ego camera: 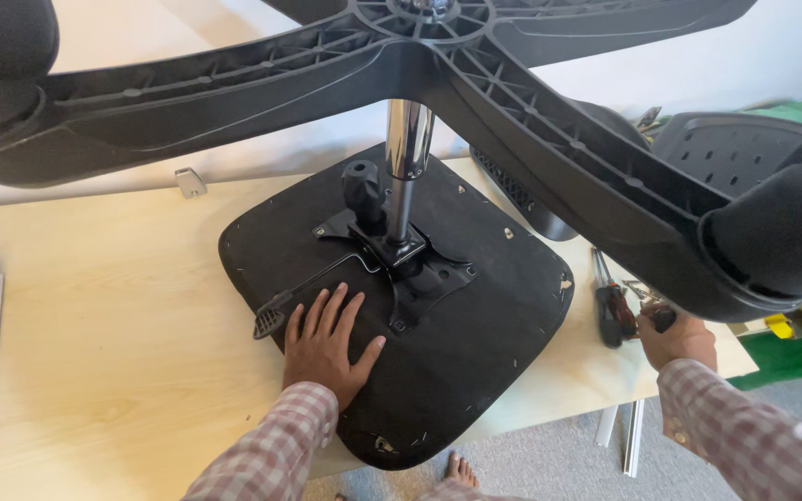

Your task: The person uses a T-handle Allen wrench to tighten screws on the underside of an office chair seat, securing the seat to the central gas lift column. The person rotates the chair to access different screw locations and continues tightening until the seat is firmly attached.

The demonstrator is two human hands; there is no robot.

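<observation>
Seat cushion (475, 371) of an office chair lay upside down on the pale wooden table (95, 353), its black fabric underside facing up and its near corner hanging past the table edge. Bolted to its middle was the metal tilt mechanism (410, 269), with a black knob (362, 184) and a thin lever (313, 283) ending in a paddle handle off to the left. A chrome gas cylinder (407, 148) rose from the mechanism into the black five-star base (475, 83), which spread across the top of the view — caster wheels (782, 232) showed at the ends of its arms.

The left hand (327, 345) lay flat on the cushion just beside the lever, fingers spread, palm pressing down. The right hand (675, 339) was at the table's right edge, fingers curled around a dark tool handle (663, 318); what kind of tool it was could not be told. Near it lay a red-and-black screwdriver (613, 306). Both arms wore checked sleeves (271, 455). A black chair backrest (735, 148) lay behind — and a bare foot (461, 471) showed on the grey floor below.
</observation>
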